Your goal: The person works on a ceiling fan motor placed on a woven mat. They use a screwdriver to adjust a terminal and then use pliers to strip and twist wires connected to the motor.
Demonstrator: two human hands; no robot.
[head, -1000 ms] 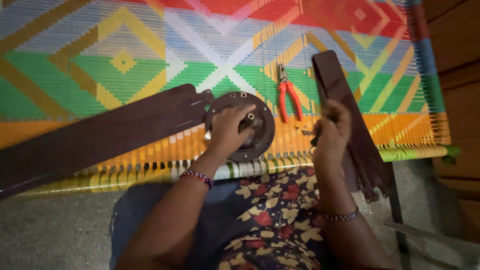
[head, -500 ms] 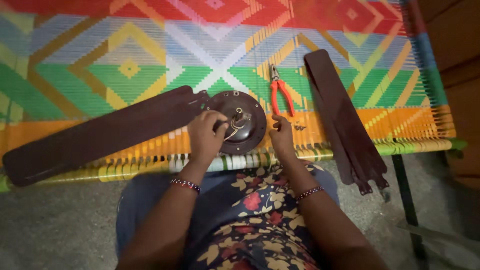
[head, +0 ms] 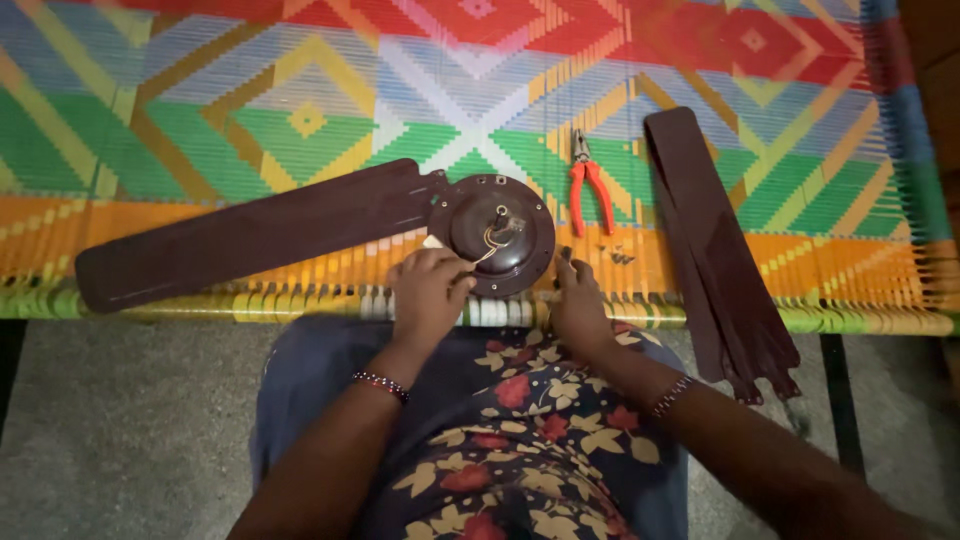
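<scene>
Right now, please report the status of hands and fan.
Left hand touching fan motor. Right hand at its edge. One blade attached. Pliers beside.

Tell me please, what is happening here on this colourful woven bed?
A seated person is working on a dark brown ceiling fan motor hub that lies on the woven bed. One long blade is attached to the hub's left side. The left hand is at the hub's near edge, its fingers pinching a thin wire. The right hand rests beside the hub on its right. Red-handled pliers and some small screws lie nearby, and loose blades are stacked to the right.
</scene>
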